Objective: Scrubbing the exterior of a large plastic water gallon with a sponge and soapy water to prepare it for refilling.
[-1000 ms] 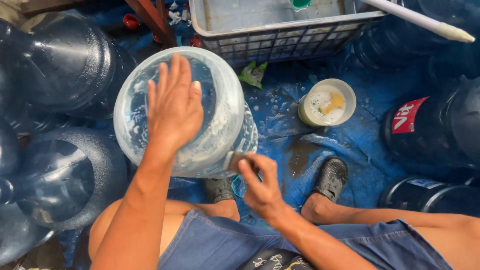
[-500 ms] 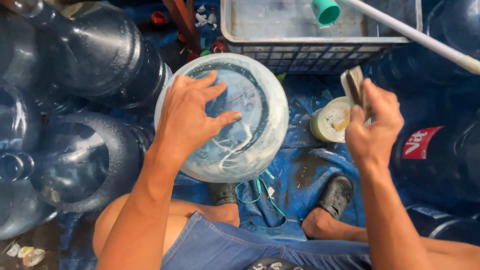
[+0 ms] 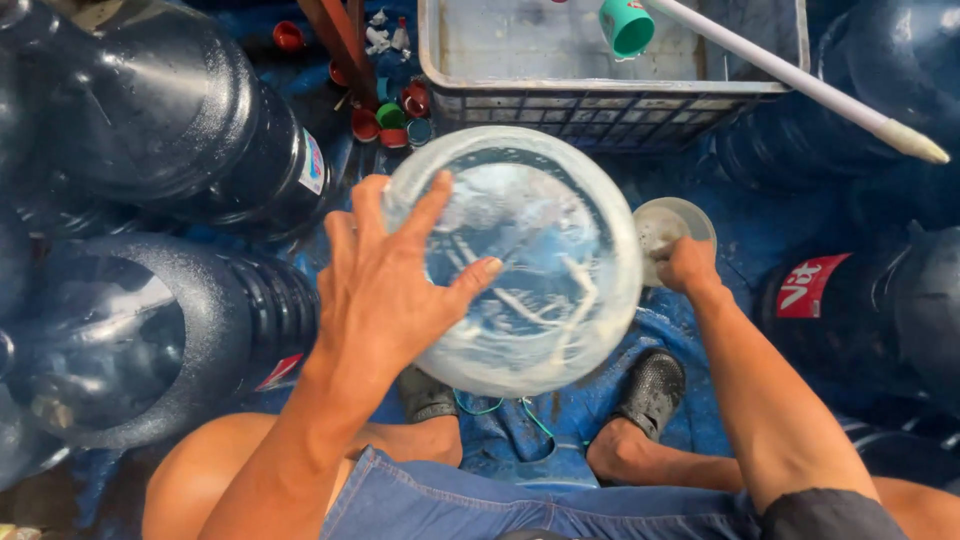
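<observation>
A large clear water jug stands bottom-up between my knees, its round base streaked with white suds. My left hand lies spread over the left side of that base and holds it steady. To the jug's right, my right hand reaches down to a small white bowl on the blue floor. Its fingers are curled at the bowl's near rim, closed on a scrub pad that is mostly hidden under the hand.
Dark blue water jugs lie stacked at the left, and another with a red label at the right. A grey plastic crate stands ahead, with a teal cup and a white pipe over it. Loose bottle caps lie near the crate. My black shoes rest below the jug.
My right hand, raised with the scrub pad half a second ago, has dropped to the white bowl. The jug has been tipped so that its base faces up, my left hand staying on it.
</observation>
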